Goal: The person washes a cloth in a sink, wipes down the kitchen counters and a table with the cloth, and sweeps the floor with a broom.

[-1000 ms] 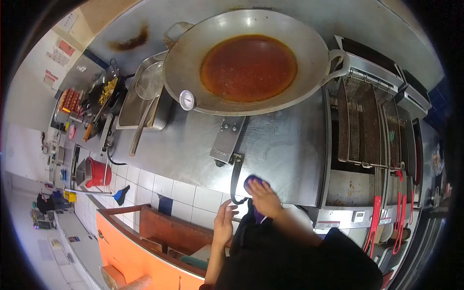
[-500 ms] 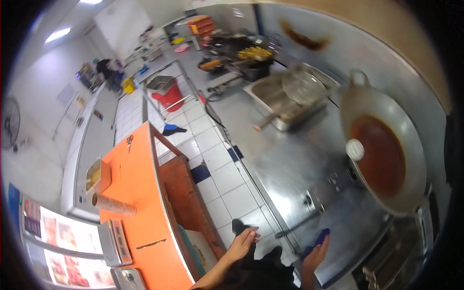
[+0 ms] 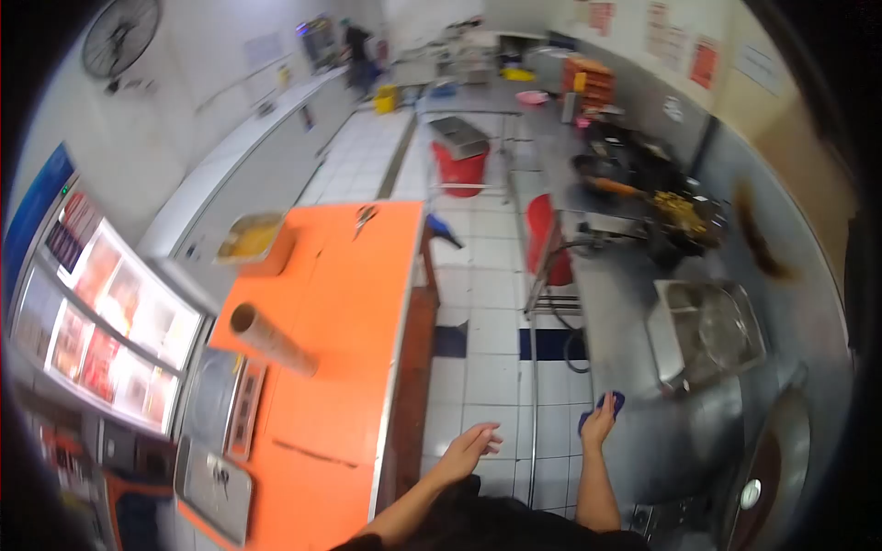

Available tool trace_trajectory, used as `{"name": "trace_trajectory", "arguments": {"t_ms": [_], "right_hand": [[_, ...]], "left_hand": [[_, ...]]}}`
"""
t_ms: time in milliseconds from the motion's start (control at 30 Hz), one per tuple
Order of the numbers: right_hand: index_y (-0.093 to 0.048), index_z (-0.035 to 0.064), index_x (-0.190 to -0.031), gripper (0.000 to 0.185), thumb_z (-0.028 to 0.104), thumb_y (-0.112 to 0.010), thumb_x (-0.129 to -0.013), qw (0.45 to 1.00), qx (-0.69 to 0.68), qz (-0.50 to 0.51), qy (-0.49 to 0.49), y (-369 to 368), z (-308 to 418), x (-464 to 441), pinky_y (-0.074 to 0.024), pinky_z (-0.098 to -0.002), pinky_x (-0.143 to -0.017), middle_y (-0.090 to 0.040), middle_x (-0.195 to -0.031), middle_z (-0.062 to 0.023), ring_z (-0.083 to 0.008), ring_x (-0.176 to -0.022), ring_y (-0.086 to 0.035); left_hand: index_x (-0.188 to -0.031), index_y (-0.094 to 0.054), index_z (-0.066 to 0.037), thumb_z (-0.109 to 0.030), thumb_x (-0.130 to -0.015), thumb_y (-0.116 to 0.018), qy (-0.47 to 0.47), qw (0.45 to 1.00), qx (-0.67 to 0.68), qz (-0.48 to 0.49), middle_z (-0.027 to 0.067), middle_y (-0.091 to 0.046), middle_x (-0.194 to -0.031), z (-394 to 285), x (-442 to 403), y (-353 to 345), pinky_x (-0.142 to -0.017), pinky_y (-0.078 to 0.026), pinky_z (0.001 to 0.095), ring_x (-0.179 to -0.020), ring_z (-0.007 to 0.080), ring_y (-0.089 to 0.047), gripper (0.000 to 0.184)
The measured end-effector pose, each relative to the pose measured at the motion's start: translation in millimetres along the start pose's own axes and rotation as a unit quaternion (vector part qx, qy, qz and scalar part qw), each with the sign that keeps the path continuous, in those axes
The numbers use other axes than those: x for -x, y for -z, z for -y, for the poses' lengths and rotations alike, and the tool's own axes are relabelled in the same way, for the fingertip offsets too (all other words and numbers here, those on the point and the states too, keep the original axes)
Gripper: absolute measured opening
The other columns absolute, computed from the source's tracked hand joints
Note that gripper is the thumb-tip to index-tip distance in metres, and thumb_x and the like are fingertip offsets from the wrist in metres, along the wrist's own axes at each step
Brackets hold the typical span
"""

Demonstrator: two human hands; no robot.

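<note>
My right hand (image 3: 598, 424) is closed on a dark purple cloth (image 3: 616, 401), which shows on both sides of the fingers. It is held up near the front edge of the steel counter (image 3: 597, 321). My left hand (image 3: 471, 452) hangs over the tiled aisle with loosely bent fingers slightly apart and nothing visible in it. It is nearest the right edge of the orange table (image 3: 358, 312). At the lower right, a large wok (image 3: 797, 432) of reddish-brown liquid is partly cut off by the view's edge.
On the orange table are scissors (image 3: 364, 219), a tray of yellow food (image 3: 253, 246), a cardboard-like tube (image 3: 274, 338) and a scale (image 3: 248, 404). A red bucket (image 3: 457, 173) and red chair (image 3: 544, 241) stand ahead. Far back is a person (image 3: 357, 57).
My view has swung left, shifting the wok and counter rightward and bringing more of the orange table in. My right hand, still with the cloth, has risen in view.
</note>
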State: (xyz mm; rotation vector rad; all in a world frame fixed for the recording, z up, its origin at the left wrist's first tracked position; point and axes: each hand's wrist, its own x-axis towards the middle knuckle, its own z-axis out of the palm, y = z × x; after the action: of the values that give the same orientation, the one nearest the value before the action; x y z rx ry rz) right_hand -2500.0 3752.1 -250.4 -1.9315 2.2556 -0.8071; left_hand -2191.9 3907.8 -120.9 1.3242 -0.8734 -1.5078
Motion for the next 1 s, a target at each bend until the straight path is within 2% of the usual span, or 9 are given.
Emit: {"name": "trace_trajectory", "arguments": {"t_ms": [100,167,233,300,433,533,700,833,1000], "right_hand": [[-0.042,-0.003,-0.142,0.049,-0.002,-0.05,-0.094,0.926,-0.342,0.156,-0.028,-30.3,88.8,-28.5,-0.04,-0.0406,-0.107,-0.053,-0.136,-0.0161,-0.0251,-0.121,-0.054],[-0.046,0.0026,-0.141,0.043,0.001,-0.045,-0.098,0.649,-0.671,0.306,-0.186,-46.8,159.9,-9.9,-0.0527,-0.0291,-0.085,-0.061,-0.107,-0.0025,-0.0125,-0.091,-0.06],[-0.049,0.0033,-0.139,0.044,-0.002,-0.051,-0.095,0.574,-0.681,0.41,-0.195,-38.0,227.8,19.5,-0.0517,-0.0293,-0.086,-0.061,-0.104,-0.003,-0.0124,-0.095,-0.06],[-0.051,0.0024,-0.136,0.046,-0.004,-0.058,-0.091,0.576,-0.583,0.553,-0.149,-37.0,262.6,40.4,-0.0509,-0.0272,-0.084,-0.061,-0.105,-0.0044,-0.0104,-0.095,-0.059],[-0.057,0.0022,-0.127,0.042,0.002,-0.069,-0.086,0.574,-0.393,0.718,0.019,-60.0,296.0,21.5,-0.0513,-0.0229,-0.073,-0.064,-0.1,-0.0035,-0.0098,-0.081,-0.06],[-0.055,0.0034,-0.126,0.039,0.01,-0.066,-0.09,0.501,-0.352,0.791,0.0,-91.0,316.5,-44.6,-0.052,-0.0237,-0.069,-0.066,-0.099,-0.0053,-0.0129,-0.075,-0.062],[-0.051,0.0095,-0.133,0.046,0.03,-0.062,-0.094,0.609,-0.374,0.695,-0.085,-179.6,325.1,-165.4,-0.0515,-0.0336,-0.08,-0.064,-0.111,-0.012,-0.0214,-0.09,-0.063],[-0.048,0.0127,-0.14,0.05,0.038,-0.055,-0.097,0.612,-0.404,0.67,-0.118,-253.8,308.4,-262.7,-0.0475,-0.0406,-0.09,-0.056,-0.126,-0.0139,-0.0261,-0.108,-0.055],[-0.043,0.0143,-0.144,0.056,0.045,-0.052,-0.098,0.593,-0.355,0.72,-0.064,-241.1,347.1,-300.2,-0.0467,-0.0415,-0.092,-0.054,-0.129,-0.0142,-0.0262,-0.108,-0.054]], "left_hand": [[-0.134,-0.052,-0.005,-0.034,-0.104,-0.045,0.015,0.998,0.062,-0.016,0.0104,-0.065,-0.111,13.8,-27.8,25.3,-0.09,-0.047,0.0307,-0.096,0.0163,-0.062,0.043],[-0.135,-0.051,-0.004,-0.038,-0.102,-0.049,0.014,0.986,-0.047,-0.162,0.0101,-0.064,-0.11,24.3,-50.8,36.8,-0.091,-0.046,0.0302,-0.099,0.0161,-0.06,0.048],[-0.135,-0.051,-0.005,-0.042,-0.1,-0.053,0.031,0.969,0.042,-0.243,0.0036,-0.062,-0.107,-0.9,-56.5,46.8,-0.085,-0.047,0.0316,-0.099,0.0119,-0.056,0.05],[-0.132,-0.054,-0.005,-0.039,-0.1,-0.054,0.078,0.899,0.313,-0.295,0.0022,-0.062,-0.106,-14.6,-60.1,61.6,-0.084,-0.048,0.0309,-0.098,0.0116,-0.056,0.046],[-0.119,-0.059,-0.004,-0.04,-0.1,-0.053,0.033,0.902,0.226,-0.367,0.0048,-0.064,-0.102,6.8,-76.1,96.3,-0.077,-0.05,0.0275,-0.092,0.0114,-0.059,0.04],[-0.11,-0.063,-0.006,-0.04,-0.102,-0.05,0.038,0.886,0.226,-0.404,0.0033,-0.065,-0.093,-7.2,-104.6,106.8,-0.072,-0.048,0.0258,-0.085,0.0096,-0.06,0.037],[-0.092,-0.064,-0.006,-0.044,-0.102,-0.046,0.02,0.868,0.156,-0.471,-0.0001,-0.061,-0.078,-57.5,-170.5,118.4,-0.065,-0.045,0.0237,-0.073,0.0073,-0.053,0.043],[-0.08,-0.06,-0.004,-0.056,-0.103,-0.032,0.022,0.863,0.164,-0.477,0.0022,-0.056,-0.071,-64.1,-206.8,133.8,-0.069,-0.044,0.0269,-0.071,0.0109,-0.051,0.064],[-0.105,-0.055,-0.001,-0.045,-0.104,-0.039,0.03,0.841,0.274,-0.466,0.0056,-0.059,-0.093,-75.7,-230.5,137.5,-0.079,-0.045,0.0284,-0.087,0.0131,-0.053,0.047]]}}
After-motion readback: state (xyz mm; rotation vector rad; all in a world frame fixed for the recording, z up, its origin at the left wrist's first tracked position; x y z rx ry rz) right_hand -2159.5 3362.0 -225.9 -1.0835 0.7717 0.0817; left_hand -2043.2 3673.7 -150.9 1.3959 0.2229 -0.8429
